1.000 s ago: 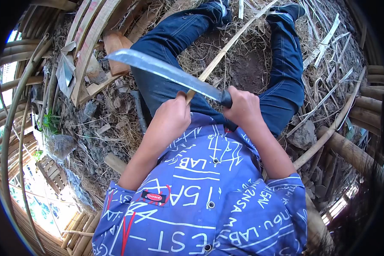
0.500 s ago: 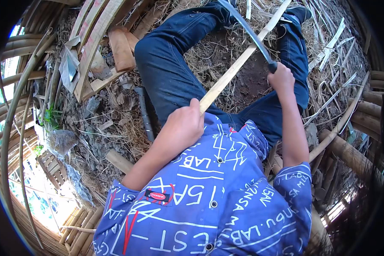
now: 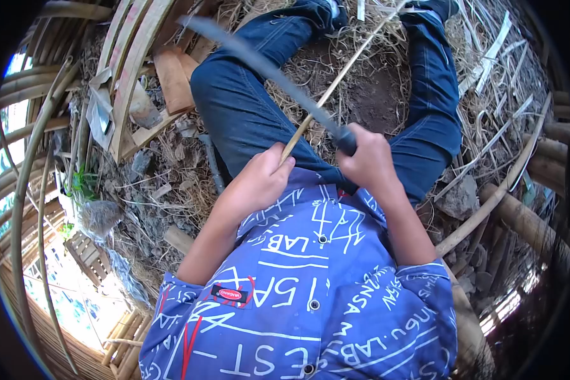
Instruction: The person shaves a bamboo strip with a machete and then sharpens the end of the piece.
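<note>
Separately in hands: strip (plus machete)

The blade is grey metal, blurred, with a dull sheen; its handle is dark and matt, the material hard to tell. The strip crossing beneath looks like pale, fairly smooth wood or bamboo. The jeans are matt blue denim, the shirt smooth printed cloth with glossy buttons. At upper left are rough-sawn wooden boards, a bare wooden block and a crumpled, plastic-looking sheet. Dry, crumbly soil shows at upper centre, thin fibrous shavings at upper right, a rough stone and a smooth bamboo-like pole at right.
</note>
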The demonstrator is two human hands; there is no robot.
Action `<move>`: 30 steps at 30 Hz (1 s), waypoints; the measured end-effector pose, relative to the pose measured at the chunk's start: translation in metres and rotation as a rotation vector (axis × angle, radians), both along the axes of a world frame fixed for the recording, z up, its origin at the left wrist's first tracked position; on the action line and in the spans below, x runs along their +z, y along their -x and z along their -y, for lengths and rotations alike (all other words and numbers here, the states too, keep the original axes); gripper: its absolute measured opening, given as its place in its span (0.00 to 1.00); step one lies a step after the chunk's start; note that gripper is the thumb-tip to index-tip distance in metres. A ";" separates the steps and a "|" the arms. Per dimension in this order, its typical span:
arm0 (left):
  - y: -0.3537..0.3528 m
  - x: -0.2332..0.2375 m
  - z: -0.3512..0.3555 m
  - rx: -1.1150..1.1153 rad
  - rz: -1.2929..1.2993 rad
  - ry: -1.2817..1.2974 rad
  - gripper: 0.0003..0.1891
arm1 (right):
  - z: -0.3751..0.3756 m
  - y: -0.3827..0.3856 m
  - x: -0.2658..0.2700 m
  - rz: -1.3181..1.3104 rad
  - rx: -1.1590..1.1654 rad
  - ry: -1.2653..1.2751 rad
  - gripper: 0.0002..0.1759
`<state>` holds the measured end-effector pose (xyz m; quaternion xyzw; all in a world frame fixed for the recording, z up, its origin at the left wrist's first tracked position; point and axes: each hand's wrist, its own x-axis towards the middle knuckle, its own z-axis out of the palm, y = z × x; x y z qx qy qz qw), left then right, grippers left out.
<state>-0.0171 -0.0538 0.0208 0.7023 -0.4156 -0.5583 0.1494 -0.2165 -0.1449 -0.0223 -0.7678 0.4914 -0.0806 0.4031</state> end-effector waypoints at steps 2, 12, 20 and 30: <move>0.002 -0.005 -0.003 -0.006 0.010 0.034 0.14 | -0.005 -0.003 0.000 -0.073 0.072 0.018 0.10; 0.000 -0.008 -0.008 0.008 -0.073 0.026 0.14 | 0.053 0.013 -0.043 -0.273 -0.070 0.203 0.10; 0.001 -0.012 -0.011 0.050 -0.172 0.015 0.11 | 0.107 0.022 -0.056 -0.464 -0.162 0.216 0.14; -0.013 -0.009 -0.007 0.200 -0.371 -0.198 0.08 | 0.099 0.009 -0.059 -0.270 -0.211 0.091 0.13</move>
